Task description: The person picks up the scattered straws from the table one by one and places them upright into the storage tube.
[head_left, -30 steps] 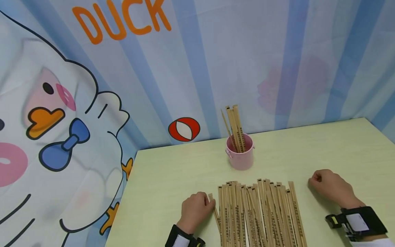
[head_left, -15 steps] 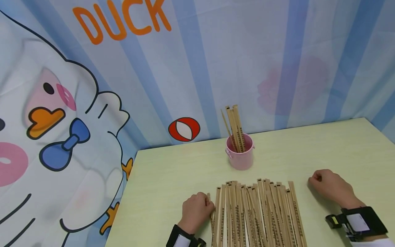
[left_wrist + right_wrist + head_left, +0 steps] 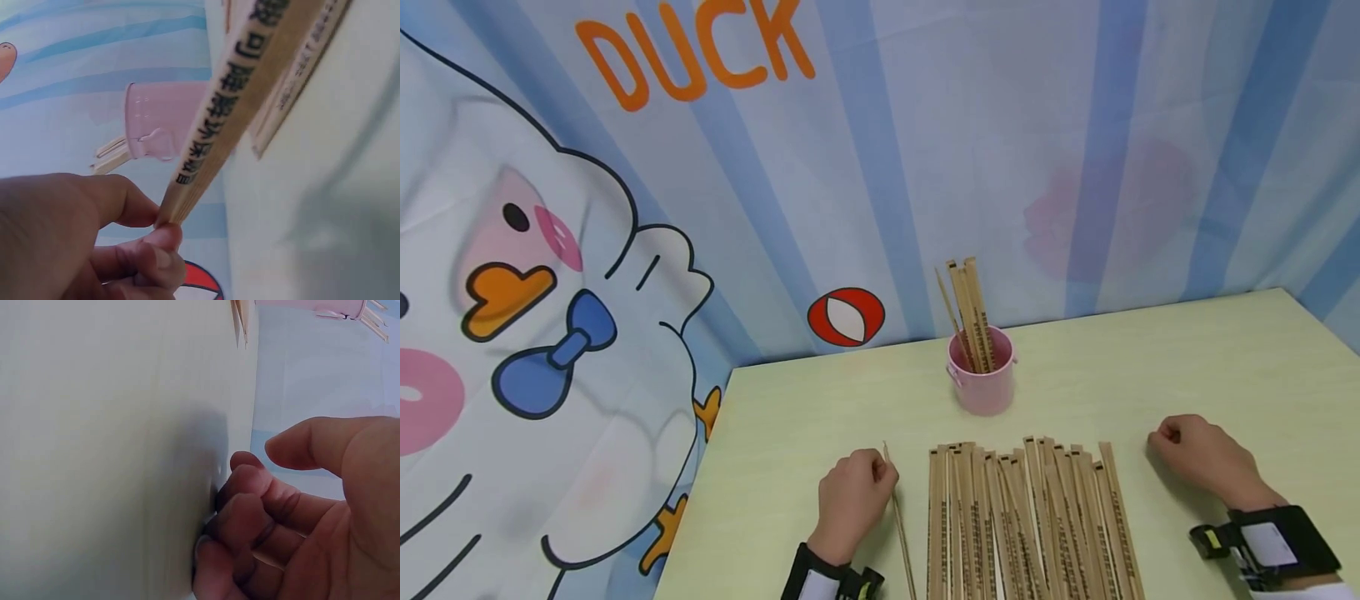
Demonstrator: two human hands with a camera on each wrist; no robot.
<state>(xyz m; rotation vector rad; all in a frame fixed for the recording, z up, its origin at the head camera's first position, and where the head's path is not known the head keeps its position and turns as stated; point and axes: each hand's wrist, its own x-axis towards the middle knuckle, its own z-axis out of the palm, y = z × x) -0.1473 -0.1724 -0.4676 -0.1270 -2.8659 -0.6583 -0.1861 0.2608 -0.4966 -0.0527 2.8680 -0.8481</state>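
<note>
My left hand (image 3: 853, 500) pinches one end of a pair of paper-wrapped chopsticks (image 3: 901, 533) between thumb and fingers, just left of the row. In the left wrist view the printed brown wrapper (image 3: 219, 125) runs up and away from the fingertips. A row of several more wrapped chopsticks (image 3: 1015, 525) lies side by side on the table, its near ends cut off by the frame. To the right of that row, my right hand (image 3: 1210, 458) rests on the table. Seen from the right wrist, its fingers (image 3: 244, 519) curl loosely around nothing.
A pink bucket (image 3: 988, 392) stands behind the row, with several wrapped chopsticks (image 3: 973, 317) leaning upright in it. The pale table (image 3: 805, 417) meets a blue striped duck-print curtain (image 3: 895, 167) at its back edge.
My left hand has moved left and slightly up with the pinched chopsticks, which now stand apart from the row. The right hand stays put.
</note>
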